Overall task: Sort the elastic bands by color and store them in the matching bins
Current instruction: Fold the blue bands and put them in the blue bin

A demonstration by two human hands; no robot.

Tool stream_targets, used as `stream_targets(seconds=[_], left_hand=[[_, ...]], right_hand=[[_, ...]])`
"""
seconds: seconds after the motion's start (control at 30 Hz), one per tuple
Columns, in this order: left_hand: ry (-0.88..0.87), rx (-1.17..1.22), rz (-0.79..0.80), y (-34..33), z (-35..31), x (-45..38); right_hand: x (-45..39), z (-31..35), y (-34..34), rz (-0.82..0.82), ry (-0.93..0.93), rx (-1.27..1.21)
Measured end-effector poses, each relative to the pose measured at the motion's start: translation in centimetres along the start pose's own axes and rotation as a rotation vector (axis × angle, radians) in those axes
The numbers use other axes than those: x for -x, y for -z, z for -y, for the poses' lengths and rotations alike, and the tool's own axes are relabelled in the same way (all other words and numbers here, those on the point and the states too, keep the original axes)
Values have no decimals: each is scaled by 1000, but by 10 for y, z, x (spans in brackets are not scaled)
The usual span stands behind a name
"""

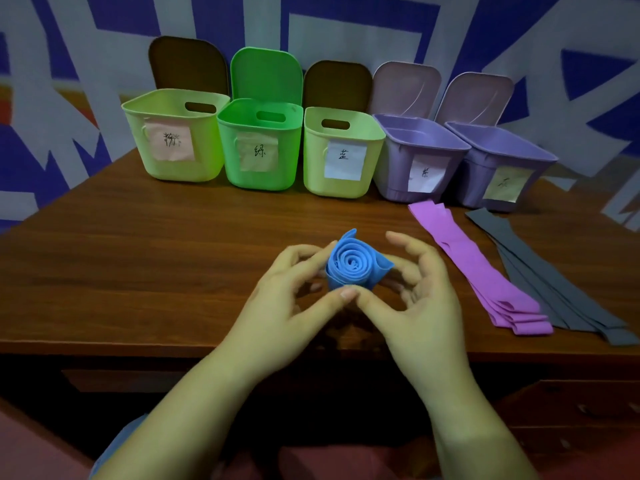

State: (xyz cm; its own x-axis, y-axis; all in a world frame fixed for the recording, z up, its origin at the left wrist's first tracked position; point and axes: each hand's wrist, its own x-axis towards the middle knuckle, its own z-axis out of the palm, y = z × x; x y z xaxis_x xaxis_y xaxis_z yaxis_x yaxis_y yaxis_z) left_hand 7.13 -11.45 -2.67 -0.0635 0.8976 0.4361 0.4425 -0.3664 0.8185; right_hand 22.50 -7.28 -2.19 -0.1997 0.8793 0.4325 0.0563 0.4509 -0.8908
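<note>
The left hand [294, 289] and right hand [412, 289] are pinching the blue band roll [353, 265] together, seemingly keeping it coiled for the middle bin [343, 154] farther back.

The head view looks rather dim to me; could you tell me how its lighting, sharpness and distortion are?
Head view: dim, greenish cast; wide-angle bending at the edges; bin labels soft; blue band roll between the hands fairly sharp.
</note>
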Motion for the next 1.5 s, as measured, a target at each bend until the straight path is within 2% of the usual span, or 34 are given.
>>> stream_targets(seconds=[0.13,0.27,0.53,0.77,1.13,1.33,1.5], left_hand=[[-10,-55,-16,9,7,-35],[74,-6,-47,16,18,-87],[92,-145,24,19,54,-204],[151,-147,93,21,30,-265],[135,-232,51,56,-36,-349],[137,-326,186,70,-43,-368],[190,-398,203,75,-31,-385]], right_hand=[[-30,-3,6,113,5,10],[-79,-8,11,238,-8,49],[-192,-40,10,332,-108,-5],[-246,-14,20,292,-156,-54],[-326,64,33,257,-236,-52],[-347,66,24,244,-219,19],[-365,49,18,308,-250,41]])
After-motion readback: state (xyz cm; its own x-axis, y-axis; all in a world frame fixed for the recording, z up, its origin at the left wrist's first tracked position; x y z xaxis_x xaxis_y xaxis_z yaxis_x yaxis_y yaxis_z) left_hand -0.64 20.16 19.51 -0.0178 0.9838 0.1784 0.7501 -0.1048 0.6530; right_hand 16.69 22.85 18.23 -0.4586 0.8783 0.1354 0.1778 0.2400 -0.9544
